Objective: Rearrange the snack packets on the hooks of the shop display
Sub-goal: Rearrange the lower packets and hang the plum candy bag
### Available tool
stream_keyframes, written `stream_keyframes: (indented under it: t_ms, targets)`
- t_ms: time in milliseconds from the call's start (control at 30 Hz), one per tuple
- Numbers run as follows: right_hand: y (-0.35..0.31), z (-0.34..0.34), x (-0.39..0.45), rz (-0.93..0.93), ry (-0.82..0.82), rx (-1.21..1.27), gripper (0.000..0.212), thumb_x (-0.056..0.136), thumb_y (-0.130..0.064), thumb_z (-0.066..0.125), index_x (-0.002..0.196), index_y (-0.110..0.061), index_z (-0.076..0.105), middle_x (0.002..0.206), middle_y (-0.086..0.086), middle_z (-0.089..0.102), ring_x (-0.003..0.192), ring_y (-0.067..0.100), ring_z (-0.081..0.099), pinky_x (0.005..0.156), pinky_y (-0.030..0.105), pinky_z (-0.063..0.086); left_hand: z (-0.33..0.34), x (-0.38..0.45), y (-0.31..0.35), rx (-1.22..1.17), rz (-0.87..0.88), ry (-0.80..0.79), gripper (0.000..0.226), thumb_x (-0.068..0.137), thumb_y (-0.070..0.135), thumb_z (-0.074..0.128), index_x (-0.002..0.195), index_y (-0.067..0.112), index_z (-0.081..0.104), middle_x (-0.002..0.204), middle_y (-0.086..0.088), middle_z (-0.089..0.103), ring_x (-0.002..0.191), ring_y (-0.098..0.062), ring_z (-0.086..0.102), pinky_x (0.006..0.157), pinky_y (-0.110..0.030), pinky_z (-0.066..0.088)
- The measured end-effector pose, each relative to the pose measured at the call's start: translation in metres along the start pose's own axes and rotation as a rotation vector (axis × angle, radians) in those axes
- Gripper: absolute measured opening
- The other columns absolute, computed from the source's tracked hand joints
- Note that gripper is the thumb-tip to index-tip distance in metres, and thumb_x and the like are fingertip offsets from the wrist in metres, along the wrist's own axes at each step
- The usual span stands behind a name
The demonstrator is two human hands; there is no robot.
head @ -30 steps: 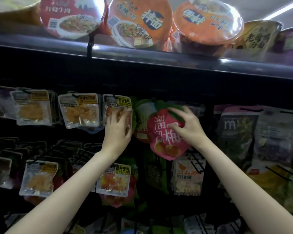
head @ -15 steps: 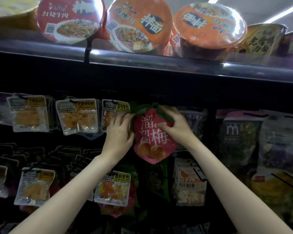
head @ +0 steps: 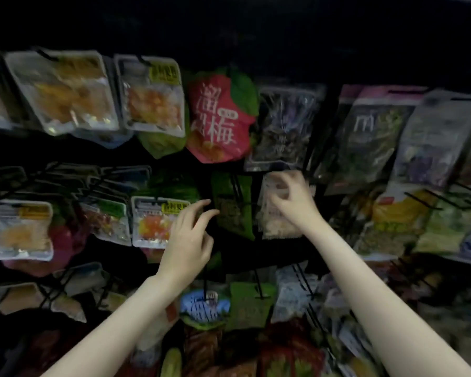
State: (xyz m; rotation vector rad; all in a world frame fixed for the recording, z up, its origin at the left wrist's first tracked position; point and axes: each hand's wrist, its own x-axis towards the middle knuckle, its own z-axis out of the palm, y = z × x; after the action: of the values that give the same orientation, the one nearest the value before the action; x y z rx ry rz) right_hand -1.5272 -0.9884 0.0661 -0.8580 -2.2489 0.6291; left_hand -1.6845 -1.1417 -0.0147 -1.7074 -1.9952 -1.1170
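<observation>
Left hand [head: 186, 240] reaches up, fingers loose, holding nothing, beside a green foil packet [head: 233, 210]. Right hand [head: 294, 202] pinches a pale clear-plastic snack packet [head: 276, 227] below a red peach-shaped pouch [head: 218, 118].

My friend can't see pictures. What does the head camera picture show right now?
Two bare hands reach into a dim shop display of snack packets on hooks: the right hand touches a pale packet, and the left hand hovers open beside a green packet. Above them hangs a red plum-shaped packet.
</observation>
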Motion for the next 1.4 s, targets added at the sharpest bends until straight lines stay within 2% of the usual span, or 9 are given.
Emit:
stream_keyframes:
  t_ms: [133,300,433,567,700,900,1100,1267,1400]
  targets:
    - [0.051,0.027,-0.041,0.186,-0.162,-0.008,0.047,0.091,-0.022,0.059,0.135,-0.019,0.043,0.140,0.006,0.036,0.123,0.025,0.045,0.097,0.033,0.042,0.028,-0.031,-0.009,0.000,-0.038,-0.115,0.046,0.081,-0.002,0.061,0.125,0.011,0.053,0.139,-0.011,0.041,0.129,-0.024,0.027,0.102,-0.050,0.033]
    - [0.103,0.060,-0.086,0.316,-0.362,-0.061,0.049,0.092,-0.024,0.057,0.137,-0.018,0.040,0.136,0.005,0.040,0.119,0.019,0.047,0.091,0.026,0.042,0.051,-0.065,-0.020,-0.017,-0.112,-0.237,0.046,0.088,0.005,0.055,0.132,0.014,0.048,0.142,-0.005,0.038,0.129,-0.021,0.029,0.104,-0.042,0.027]
    - [0.157,0.097,-0.123,0.302,-0.453,-0.137,0.046,0.096,-0.008,0.048,0.140,-0.016,0.037,0.145,0.005,0.032,0.134,0.023,0.033,0.093,0.021,0.033,0.080,-0.102,-0.018,0.020,-0.209,-0.410,0.048,0.093,0.015,0.050,0.139,0.020,0.039,0.144,0.000,0.035,0.134,-0.020,0.028,0.107,-0.033,0.018]
    - [0.201,0.129,-0.125,0.319,-0.528,-0.185,0.060,0.093,0.006,0.043,0.147,-0.017,0.025,0.155,0.004,0.017,0.143,0.024,0.016,0.106,0.034,0.031,0.101,-0.116,-0.022,0.116,-0.314,-0.660,0.056,0.095,0.014,0.045,0.146,0.019,0.024,0.144,-0.005,0.037,0.124,-0.026,0.042,0.094,-0.034,0.035]
    - [0.237,0.155,-0.100,0.228,-0.592,-0.180,0.064,0.093,0.002,0.049,0.148,-0.015,0.021,0.154,0.007,0.022,0.141,0.026,0.023,0.109,0.035,0.028,0.112,-0.126,-0.018,0.185,-0.438,-0.798,0.060,0.094,0.011,0.043,0.148,0.018,0.017,0.144,-0.009,0.036,0.113,-0.030,0.048,0.081,-0.036,0.041]
    - [0.241,0.170,-0.103,0.245,-0.511,-0.250,0.046,0.095,-0.002,0.047,0.140,-0.010,0.040,0.143,0.012,0.041,0.128,0.030,0.042,0.100,0.037,0.038,0.121,-0.139,-0.020,0.115,-0.508,-0.744,0.060,0.091,0.008,0.048,0.146,0.013,0.024,0.138,-0.013,0.043,0.119,-0.032,0.046,0.093,-0.040,0.041]
    - [0.231,0.124,-0.130,0.088,-0.624,-0.311,0.037,0.098,-0.017,0.048,0.134,-0.011,0.048,0.143,0.007,0.043,0.130,0.024,0.041,0.105,0.032,0.033,0.139,-0.127,0.001,-0.014,-0.504,-0.580,0.056,0.091,0.010,0.051,0.142,0.014,0.031,0.140,-0.012,0.042,0.124,-0.029,0.042,0.097,-0.032,0.035]
    - [0.198,0.073,-0.123,-0.195,-0.459,-0.300,0.029,0.099,-0.016,0.045,0.125,-0.008,0.055,0.124,0.008,0.055,0.109,0.026,0.057,0.085,0.036,0.048,0.150,-0.113,0.033,-0.236,-0.470,-0.488,0.049,0.096,0.024,0.049,0.142,0.020,0.032,0.141,-0.001,0.040,0.129,-0.015,0.036,0.091,-0.007,0.023]
    - [0.157,0.048,-0.085,-0.376,-0.270,-0.093,0.025,0.093,-0.007,0.051,0.118,-0.004,0.058,0.111,0.010,0.060,0.101,0.023,0.058,0.084,0.023,0.045,0.129,-0.076,0.043,-0.161,-0.368,-0.193,0.039,0.095,0.019,0.049,0.134,0.017,0.045,0.136,-0.006,0.040,0.125,-0.021,0.040,0.099,-0.022,0.033]
